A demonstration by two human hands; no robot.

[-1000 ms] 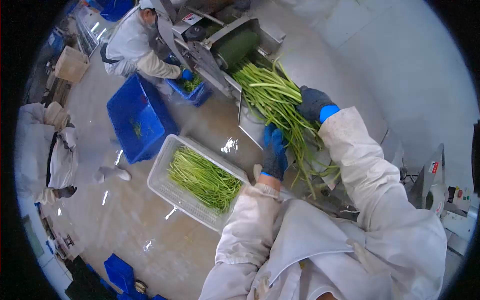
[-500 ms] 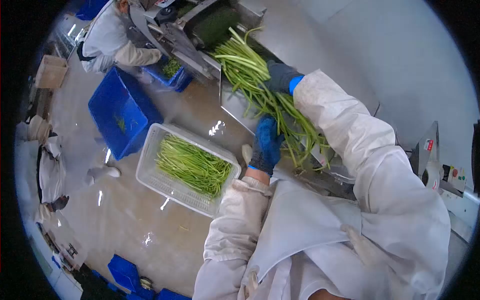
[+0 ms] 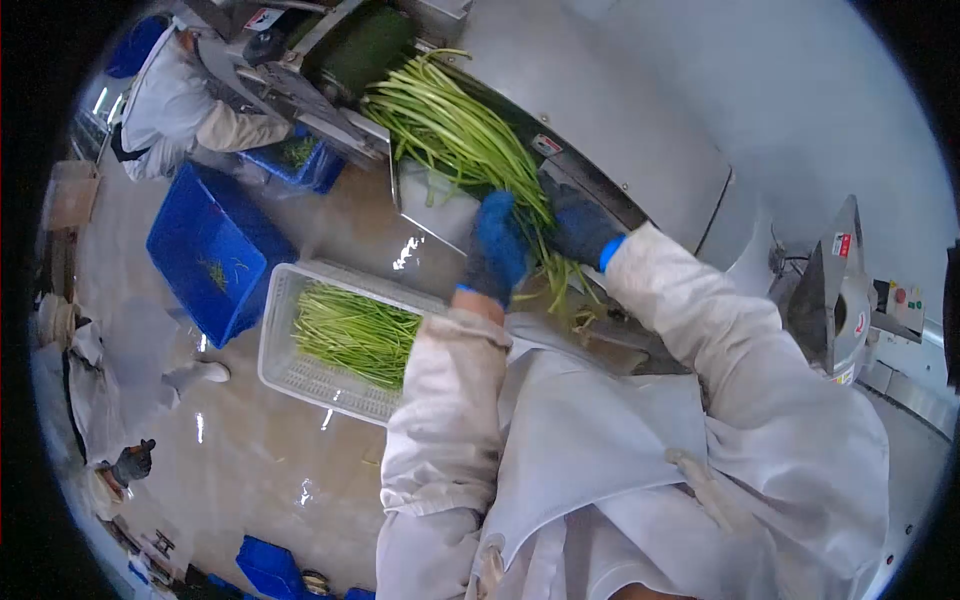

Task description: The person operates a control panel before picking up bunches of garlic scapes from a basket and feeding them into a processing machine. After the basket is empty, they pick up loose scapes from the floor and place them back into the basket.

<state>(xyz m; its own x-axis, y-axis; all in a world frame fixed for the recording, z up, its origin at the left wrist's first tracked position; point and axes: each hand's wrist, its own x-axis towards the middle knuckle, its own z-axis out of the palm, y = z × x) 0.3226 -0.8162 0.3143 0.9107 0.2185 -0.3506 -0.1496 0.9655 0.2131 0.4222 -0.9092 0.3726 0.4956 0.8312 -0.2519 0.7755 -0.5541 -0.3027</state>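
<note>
A bundle of long green stalks (image 3: 460, 120) lies along the metal chute of a machine, its far end by the dark green belt (image 3: 368, 52). My left hand (image 3: 497, 245), in a blue and dark glove, is at the lower left side of the bundle, fingers closed against the stalks. On the other side, my right hand (image 3: 578, 218), in a dark glove with a blue cuff, is pressed round the bundle's near part. Loose stalk ends hang between my hands.
A white crate (image 3: 330, 400) of green stalks stands on the wet floor at left, beside a big blue bin (image 3: 215, 255). A co-worker (image 3: 175, 105) reaches to a blue crate (image 3: 325, 165) at upper left. Another person's gloved hand (image 3: 133, 463) shows at far left.
The stalks have straightened and lie farther up the chute. My right hand has come down closer to my left hand. The view has shifted, moving the crates slightly left.
</note>
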